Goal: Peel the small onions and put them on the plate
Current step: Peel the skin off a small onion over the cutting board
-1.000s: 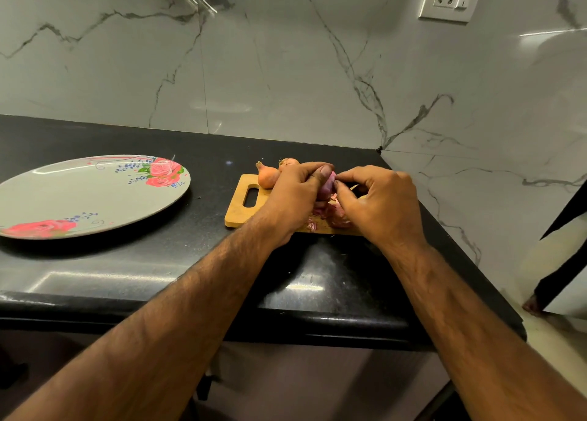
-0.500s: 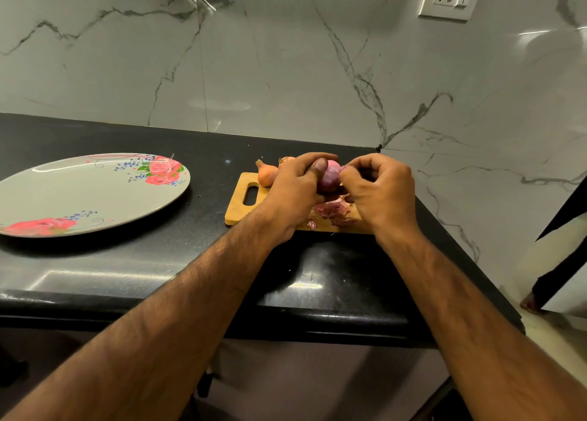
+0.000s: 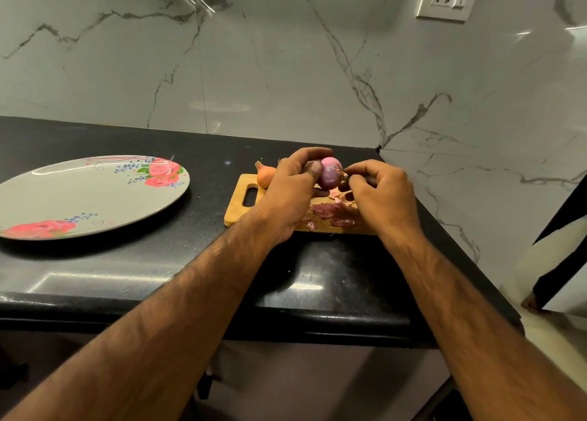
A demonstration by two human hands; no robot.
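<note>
Just right of the frame's centre, the left hand [image 3: 292, 191] grips a small onion [image 3: 330, 176] between thumb and curled fingers, lifted above the cutting board [image 3: 239, 209]. The onion is mostly bare, purple and glossy. The right hand [image 3: 381, 195], fingers curled, pinches a scrap of dry skin [image 3: 344, 175] at the onion's right end. Loose peels [image 3: 333, 212] lie on the board under the hands, and an unpeeled onion [image 3: 265, 175] sits at the board's far left corner (partly behind the left hand). The flowered plate [image 3: 95, 198] rests at centre left on the black counter [image 3: 206, 261], well apart from the board.
</note>
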